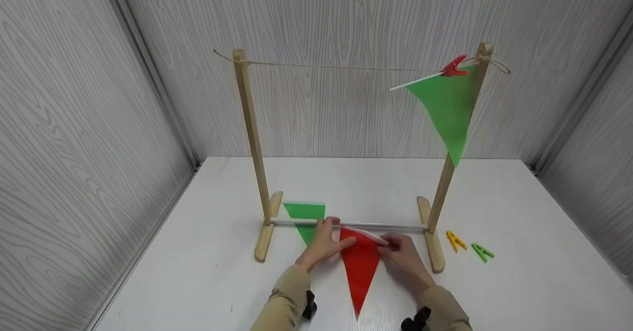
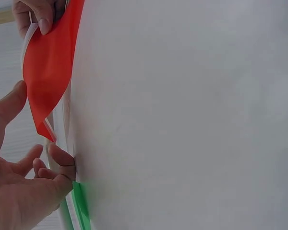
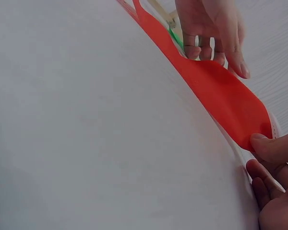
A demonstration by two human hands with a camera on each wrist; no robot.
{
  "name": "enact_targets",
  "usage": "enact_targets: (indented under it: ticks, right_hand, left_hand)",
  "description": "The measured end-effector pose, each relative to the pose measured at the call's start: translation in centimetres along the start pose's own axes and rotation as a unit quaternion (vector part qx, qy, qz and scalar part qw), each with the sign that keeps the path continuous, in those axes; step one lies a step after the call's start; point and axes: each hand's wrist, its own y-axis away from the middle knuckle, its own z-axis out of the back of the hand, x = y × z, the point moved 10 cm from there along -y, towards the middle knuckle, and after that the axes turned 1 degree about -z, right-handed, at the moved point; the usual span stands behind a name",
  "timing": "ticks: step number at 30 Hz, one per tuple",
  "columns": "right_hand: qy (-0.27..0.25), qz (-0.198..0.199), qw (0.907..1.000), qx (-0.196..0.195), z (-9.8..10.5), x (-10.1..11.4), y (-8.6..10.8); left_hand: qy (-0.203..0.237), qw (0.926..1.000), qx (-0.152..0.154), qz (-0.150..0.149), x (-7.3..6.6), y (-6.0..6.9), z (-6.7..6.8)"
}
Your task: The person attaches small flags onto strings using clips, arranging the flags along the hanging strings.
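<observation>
The red pennant point(image 1: 361, 257) lies nearest, pointing toward the person, its white top edge point(image 1: 366, 233) just in front of the crossbar point(image 1: 381, 226). The right hand point(image 1: 403, 257) pinches the right-hand corner between thumb and fingers. The left hand point(image 1: 324, 244) is at the opposite corner, fingers relaxed and not closed round it; whether the thumb touches the cloth cannot be told.

For good control, pinch both ends of the white edge rather than loose cloth, and draw it level. A one-sided hold risks letting the material fold.

The wrist views show what the head view does not: the cloth bowing between the hands, and the right thumb point(image 3: 261, 141) pressed on its face. Only the head view shows the yellow clip point(image 1: 456, 241) and green clip point(image 1: 482, 252) beside the stand's right foot point(image 1: 434, 252), and, beyond, the cord point(image 1: 341, 67) with a hung green pennant point(image 1: 447, 103) under a red clip point(image 1: 454, 68).
</observation>
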Motion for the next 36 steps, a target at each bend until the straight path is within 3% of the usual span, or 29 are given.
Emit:
enact_targets:
  ticks: [6,13,22,33,36]
  right_hand:
    - [0.004,-0.007,1.0,0.0,0.1,-0.2,-0.1]
    - [0.001,-0.012,0.9999,0.002,0.2,-0.5,-0.1]
    - [-0.02,0.005,0.9998,0.004,0.1,-0.3,-0.2]
    - [-0.035,-0.014,0.9993,-0.003,0.1,-0.6,-0.2]
    - [-0.034,-0.02,0.9992,-0.004,0.1,-0.6,-0.1]
  left_hand:
    - [0.009,0.9998,-0.016,-0.003,-0.1,0.1,0.3]
    - [0.01,0.9997,-0.009,-0.022,-0.3,0.1,0.3]
    - [0.018,0.9997,-0.001,-0.019,-0.2,0.1,0.2]
    - [0.022,0.9938,0.023,-0.106,-1.1,0.0,0.4]
    - [0.031,0.9937,0.028,-0.104,-0.9,0.1,0.4]
